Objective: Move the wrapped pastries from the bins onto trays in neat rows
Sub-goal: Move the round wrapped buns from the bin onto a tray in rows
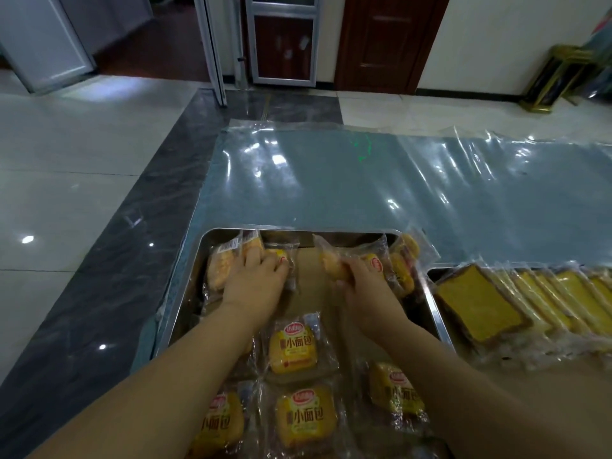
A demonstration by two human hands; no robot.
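Note:
A steel tray (299, 232) lined with brown paper lies in front of me. Several yellow wrapped pastries (293, 351) lie flat in its near part. At the tray's far left my left hand (256, 281) rests with spread fingers on upright wrapped pastries (220, 265). My right hand (362, 286) grips one wrapped pastry (334, 265) near the far middle, just left of more wrapped pastries (402, 270) standing at the far right corner.
A second tray (433, 271) at the right holds a row of wrapped yellow cake slices (480, 309). Both trays sit on a table covered in clear plastic sheet (331, 180). Tiled floor and doors lie beyond.

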